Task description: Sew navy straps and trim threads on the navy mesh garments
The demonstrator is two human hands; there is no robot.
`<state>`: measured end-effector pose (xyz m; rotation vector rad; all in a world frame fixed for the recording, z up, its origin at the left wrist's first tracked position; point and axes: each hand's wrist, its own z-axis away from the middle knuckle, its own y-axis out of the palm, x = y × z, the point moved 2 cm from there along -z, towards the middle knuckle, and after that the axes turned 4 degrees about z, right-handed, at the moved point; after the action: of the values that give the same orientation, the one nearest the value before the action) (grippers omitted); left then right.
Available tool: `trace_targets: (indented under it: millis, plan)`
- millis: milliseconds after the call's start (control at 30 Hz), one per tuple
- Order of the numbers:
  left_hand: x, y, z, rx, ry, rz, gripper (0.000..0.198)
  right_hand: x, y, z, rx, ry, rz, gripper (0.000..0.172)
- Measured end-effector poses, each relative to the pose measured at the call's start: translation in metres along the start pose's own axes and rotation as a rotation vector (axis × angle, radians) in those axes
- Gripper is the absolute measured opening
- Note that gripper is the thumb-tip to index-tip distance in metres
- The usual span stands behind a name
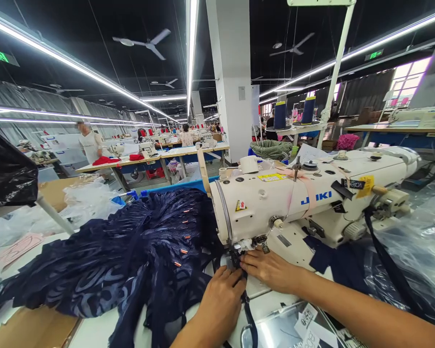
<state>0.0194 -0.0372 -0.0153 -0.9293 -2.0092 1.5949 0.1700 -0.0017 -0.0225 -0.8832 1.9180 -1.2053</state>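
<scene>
L hand bent-fingered by navy strip, grip can't tell | R hand extended, nr ndl end, grip unclear | navy garment bunched L of sewing mach | prob. best: tips clear, strip flat

Pale column, upper centre; ceiling fan, upper left; strip light, top centre, glows; bright window, upper right; grey curtains hang, left edge.
</scene>
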Motion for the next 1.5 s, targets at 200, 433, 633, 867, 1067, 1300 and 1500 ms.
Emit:
trace_targets:
  millis: [200, 433, 633, 867, 1067, 1300, 1500]
  plan:
    - [-0.001, 0.014, -0.010, -0.066, 0.003, -0.175, 0.030, -0.008, -0.002, -0.001, -0.012, -0.045, 0.050, 0.030]
    - [0.000, 0.020, -0.013, -0.077, -0.015, -0.200, 0.029, -0.010, 0.005, -0.002, -0.003, -0.036, 0.074, 0.034]
    - [0.002, 0.022, -0.016, -0.080, -0.036, -0.198, 0.027, -0.009, 0.005, -0.002, 0.018, -0.004, 0.096, 0.040]
    - [0.000, 0.022, -0.021, -0.098, -0.073, -0.191, 0.025, -0.006, 0.004, -0.004, 0.025, 0.030, 0.120, 0.041]
    - [-0.001, 0.018, -0.023, -0.112, -0.095, -0.192, 0.026, -0.006, 0.000, -0.007, 0.023, 0.072, 0.129, 0.040]
    - [-0.001, 0.017, -0.022, -0.127, -0.099, -0.163, 0.029, -0.011, 0.002, -0.006, 0.016, 0.105, 0.109, 0.038]
    - [0.018, -0.005, -0.013, -0.067, -0.111, 0.034, 0.040, -0.007, -0.001, -0.004, -0.017, 0.116, 0.040, 0.024]
